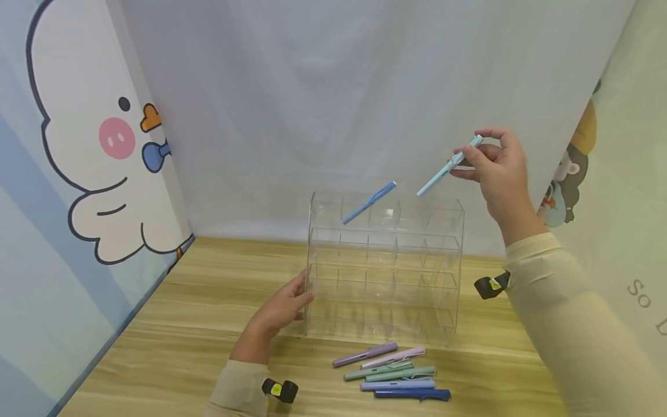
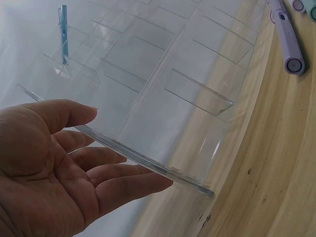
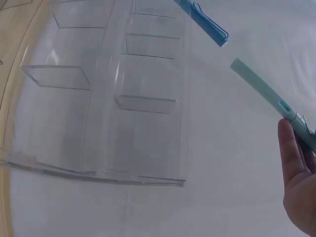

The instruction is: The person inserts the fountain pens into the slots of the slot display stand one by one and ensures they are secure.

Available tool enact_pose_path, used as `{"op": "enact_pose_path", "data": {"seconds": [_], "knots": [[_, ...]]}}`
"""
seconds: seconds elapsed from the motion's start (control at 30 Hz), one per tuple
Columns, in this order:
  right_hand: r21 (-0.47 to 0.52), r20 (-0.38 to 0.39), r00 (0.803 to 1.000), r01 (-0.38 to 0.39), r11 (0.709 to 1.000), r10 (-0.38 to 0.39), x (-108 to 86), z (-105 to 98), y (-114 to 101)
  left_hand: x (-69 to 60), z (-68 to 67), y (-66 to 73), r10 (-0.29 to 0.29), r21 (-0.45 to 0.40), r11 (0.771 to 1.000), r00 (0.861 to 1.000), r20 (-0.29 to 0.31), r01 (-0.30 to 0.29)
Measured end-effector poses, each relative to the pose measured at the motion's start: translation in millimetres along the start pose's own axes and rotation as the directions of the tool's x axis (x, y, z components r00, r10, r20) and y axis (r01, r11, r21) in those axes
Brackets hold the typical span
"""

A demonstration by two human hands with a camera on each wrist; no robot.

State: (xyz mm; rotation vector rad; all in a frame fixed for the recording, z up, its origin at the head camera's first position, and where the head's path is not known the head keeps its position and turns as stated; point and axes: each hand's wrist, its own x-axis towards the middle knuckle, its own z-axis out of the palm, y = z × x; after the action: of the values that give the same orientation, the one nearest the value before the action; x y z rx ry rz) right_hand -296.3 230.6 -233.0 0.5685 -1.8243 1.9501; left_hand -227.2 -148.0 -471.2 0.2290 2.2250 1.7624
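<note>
Above the right end of a clear acrylic pen rack [image 1: 383,272], my right hand [image 1: 502,174] pinches a pale aqua pen [image 1: 443,175] near its clip end. The pen slants, its bare end pointing down to the left. A blue pen [image 1: 369,202] lies tilted in the rack's top tier, left of the middle; part of it shows in the right wrist view [image 3: 205,22]. At the rack's left side, my left hand [image 1: 281,307] holds the side panel [image 2: 143,157], with the thumb on one side of its edge and the fingers along the other.
Several pens lie on the wooden table [image 1: 219,324] before the rack: a purple pen [image 1: 365,354], a pink pen [image 1: 393,358], two green ones, a periwinkle pen [image 1: 397,385] and a dark blue pen [image 1: 411,394]. A white curtain [image 1: 250,145] hangs behind the rack.
</note>
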Motion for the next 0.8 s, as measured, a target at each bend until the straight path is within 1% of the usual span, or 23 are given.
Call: {"op": "enact_pose_path", "data": {"seconds": [0.1, 0.3, 0.53, 0.8], "knots": [[0.002, -0.021, 1.000, -0.002, 1.000, 0.002, 1.2, 5, 9, 0.0, -0.1, 0.0, 0.001, 0.000, 1.000, 1.000, -0.003, -0.001], [-0.066, -0.054, 0.998, -0.020, 0.998, 0.017, -3.9, 13, 29, 1.9, 0.0, -1.4, -0.002, -0.006, 1.000, 1.000, 0.009, 0.002], [-0.081, -0.051, 0.999, -0.011, 0.997, 0.007, -6.8, 20, 46, 2.0, 0.2, -1.3, 0.006, -0.008, 1.000, 1.000, 0.001, -0.006], [-0.141, -0.034, 0.998, -0.052, 0.989, 0.047, -11.4, 28, 53, 0.6, -0.6, 0.0, 0.006, 0.004, 1.000, 1.000, -0.004, -0.006]]}}
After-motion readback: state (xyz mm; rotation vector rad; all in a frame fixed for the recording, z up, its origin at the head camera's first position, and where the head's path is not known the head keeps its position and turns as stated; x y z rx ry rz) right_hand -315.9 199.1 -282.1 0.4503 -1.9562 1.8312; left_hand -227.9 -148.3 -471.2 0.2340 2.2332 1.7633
